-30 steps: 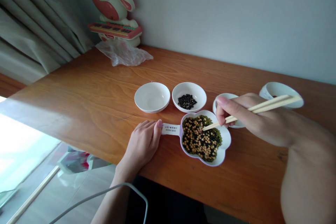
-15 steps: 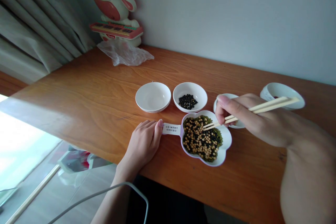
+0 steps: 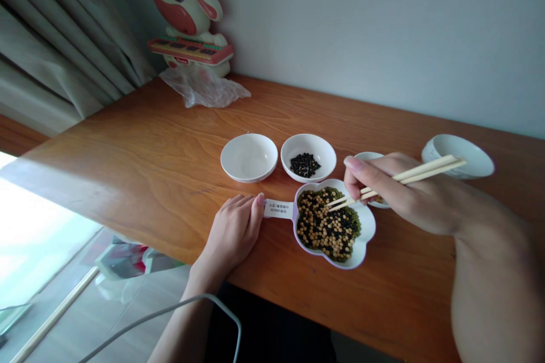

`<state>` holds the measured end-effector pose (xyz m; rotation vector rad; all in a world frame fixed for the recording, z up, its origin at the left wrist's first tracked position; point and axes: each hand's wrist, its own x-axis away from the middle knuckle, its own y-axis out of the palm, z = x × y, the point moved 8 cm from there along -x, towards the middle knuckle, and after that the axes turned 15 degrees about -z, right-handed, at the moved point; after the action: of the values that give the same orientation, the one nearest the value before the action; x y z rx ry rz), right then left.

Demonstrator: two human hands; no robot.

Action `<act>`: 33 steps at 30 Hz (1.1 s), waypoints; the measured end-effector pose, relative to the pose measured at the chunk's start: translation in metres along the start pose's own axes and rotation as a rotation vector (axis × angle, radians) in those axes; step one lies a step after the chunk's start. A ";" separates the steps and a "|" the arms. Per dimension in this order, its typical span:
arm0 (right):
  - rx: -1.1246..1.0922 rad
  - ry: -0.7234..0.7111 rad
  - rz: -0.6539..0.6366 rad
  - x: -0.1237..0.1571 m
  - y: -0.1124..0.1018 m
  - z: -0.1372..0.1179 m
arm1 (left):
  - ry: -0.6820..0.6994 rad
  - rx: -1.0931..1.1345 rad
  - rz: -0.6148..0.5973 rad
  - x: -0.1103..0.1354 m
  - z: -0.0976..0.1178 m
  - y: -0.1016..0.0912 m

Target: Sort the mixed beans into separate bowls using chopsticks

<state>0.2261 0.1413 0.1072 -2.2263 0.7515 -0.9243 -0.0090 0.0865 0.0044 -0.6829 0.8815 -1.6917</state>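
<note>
The left hand (image 3: 236,228) grips the handle (image 3: 279,209) of the dish (image 3: 366,232) on the table (image 3: 170,147), while the right hand (image 3: 395,187) pinches chopsticks (image 3: 419,172), tips slightly parted at the mixed beans (image 3: 326,229). A steady dish and tips closed squarely around one bean's middle should limit slipping.

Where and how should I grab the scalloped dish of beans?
Probably pinch the narrow handle from the left: it juts out that way from the dish, clear of the beans, and the left hand is at its outer end.
</note>
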 end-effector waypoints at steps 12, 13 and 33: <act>0.004 -0.090 0.078 -0.005 -0.004 -0.004 | -0.013 0.008 -0.025 -0.001 -0.003 0.002; 0.011 -0.101 0.093 -0.006 -0.005 -0.005 | -0.013 0.008 -0.026 0.000 -0.003 0.002; -0.033 -0.307 0.197 -0.013 -0.006 -0.018 | 0.003 0.022 -0.021 -0.001 0.000 0.001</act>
<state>0.2062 0.1488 0.1160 -2.2057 0.8258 -0.4647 -0.0085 0.0871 0.0034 -0.6767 0.8591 -1.7198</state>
